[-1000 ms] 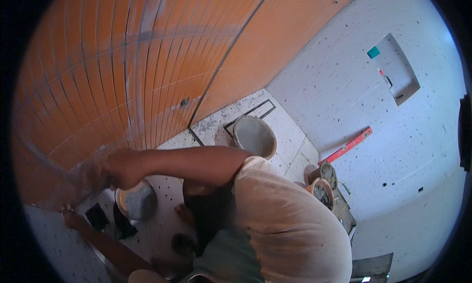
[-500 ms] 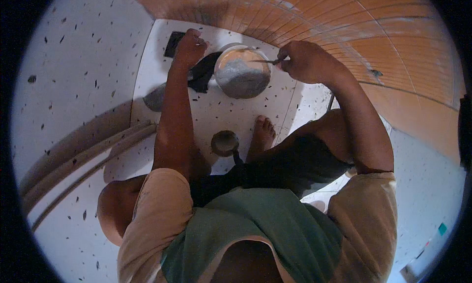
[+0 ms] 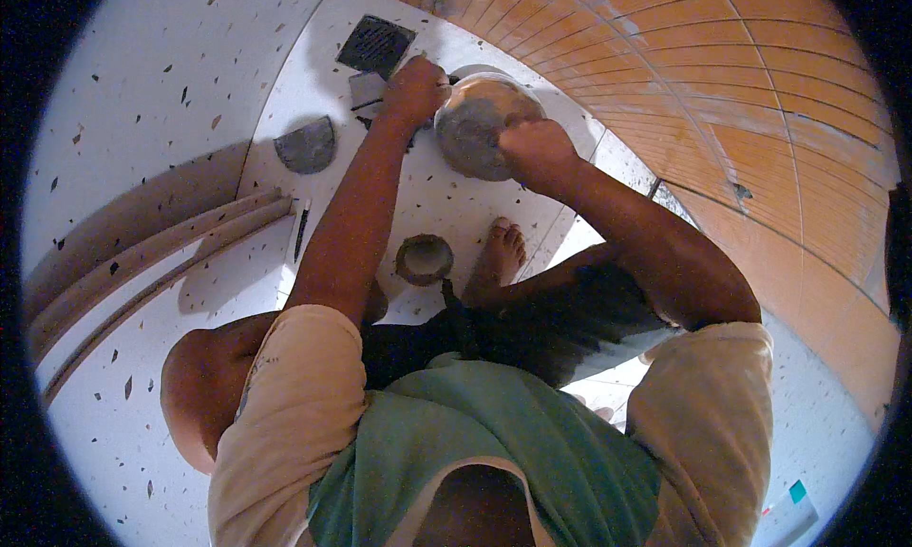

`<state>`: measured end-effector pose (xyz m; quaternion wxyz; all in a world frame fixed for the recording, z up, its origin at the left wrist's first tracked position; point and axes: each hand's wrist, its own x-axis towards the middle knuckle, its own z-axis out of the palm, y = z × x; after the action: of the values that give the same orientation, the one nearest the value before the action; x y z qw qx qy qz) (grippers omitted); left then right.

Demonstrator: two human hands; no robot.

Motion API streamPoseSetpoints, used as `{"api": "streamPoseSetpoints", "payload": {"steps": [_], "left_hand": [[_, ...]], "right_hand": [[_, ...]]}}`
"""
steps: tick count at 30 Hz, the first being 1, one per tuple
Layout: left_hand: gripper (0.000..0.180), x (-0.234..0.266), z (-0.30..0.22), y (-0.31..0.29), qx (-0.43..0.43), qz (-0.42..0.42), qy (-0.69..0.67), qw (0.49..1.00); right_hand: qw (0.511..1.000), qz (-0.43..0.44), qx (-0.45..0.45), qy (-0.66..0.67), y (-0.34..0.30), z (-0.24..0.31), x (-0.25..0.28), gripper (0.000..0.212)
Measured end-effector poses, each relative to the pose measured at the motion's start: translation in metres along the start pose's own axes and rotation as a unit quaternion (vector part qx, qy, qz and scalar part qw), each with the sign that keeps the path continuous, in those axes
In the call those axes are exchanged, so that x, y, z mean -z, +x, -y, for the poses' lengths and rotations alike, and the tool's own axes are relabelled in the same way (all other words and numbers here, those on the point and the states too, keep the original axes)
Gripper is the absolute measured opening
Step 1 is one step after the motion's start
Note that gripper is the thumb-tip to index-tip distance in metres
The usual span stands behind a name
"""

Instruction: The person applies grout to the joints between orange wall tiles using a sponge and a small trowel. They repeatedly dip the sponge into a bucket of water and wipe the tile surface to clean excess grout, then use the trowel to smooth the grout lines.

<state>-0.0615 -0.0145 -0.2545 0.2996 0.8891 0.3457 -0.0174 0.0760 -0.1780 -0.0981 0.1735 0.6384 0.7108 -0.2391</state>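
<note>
A round bucket (image 3: pixel 467 153) with grey paste (image 3: pixel 475 120) stands on the speckled floor ahead of me. My left hand (image 3: pixel 416 91) is closed at its left rim; what the fingers hold, if anything, is hidden. My right hand (image 3: pixel 540 155) is closed over the bucket's right side, around a thin-bladed tool like a small trowel. That blade is out of sight now, behind the hand or in the paste. Nearer to me, a small round bowl-like thing (image 3: pixel 425 259) rests between my feet, with a dark strip beside it.
Beyond my left hand lies a black square grate (image 3: pixel 376 44). A grey half-round piece (image 3: pixel 306 145) and a thin dark stick (image 3: pixel 301 232) are left of my forearm. A ridged orange wall (image 3: pixel 684 82) rises at far right; a curved ledge (image 3: pixel 152 262) runs left. My bare foot (image 3: pixel 501 253) is near the bucket.
My left hand has come right to the bucket's rim. The right hand has moved from beside the bucket to over it, and the tool's blade has gone from sight. The view has shifted slightly.
</note>
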Motion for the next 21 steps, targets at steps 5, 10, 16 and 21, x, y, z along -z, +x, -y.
{"api": "streamPoseSetpoints", "payload": {"steps": [5, 10, 16, 21], "left_hand": [[0.039, -0.027, 0.009, 0.005, -0.003, -0.080, -0.031, 0.996], [0.054, -0.018, -0.008, -0.005, -0.001, -0.105, -0.059, 0.993], [0.038, -0.025, 0.000, 0.004, 0.034, -0.102, -0.114, 0.988], [0.029, 0.055, -0.007, -0.002, 0.097, -0.081, -0.361, 0.924]], "right_hand": [[0.993, -0.118, 0.018, 0.009, 0.010, 0.001, -0.027, 0.013], [0.969, -0.247, 0.019, 0.020, 0.008, -0.006, -0.061, 0.013], [0.997, 0.066, -0.036, 0.006, -0.009, -0.010, 0.027, 0.019], [0.901, 0.086, -0.096, 0.414, -0.019, -0.056, 0.071, 0.033]]}}
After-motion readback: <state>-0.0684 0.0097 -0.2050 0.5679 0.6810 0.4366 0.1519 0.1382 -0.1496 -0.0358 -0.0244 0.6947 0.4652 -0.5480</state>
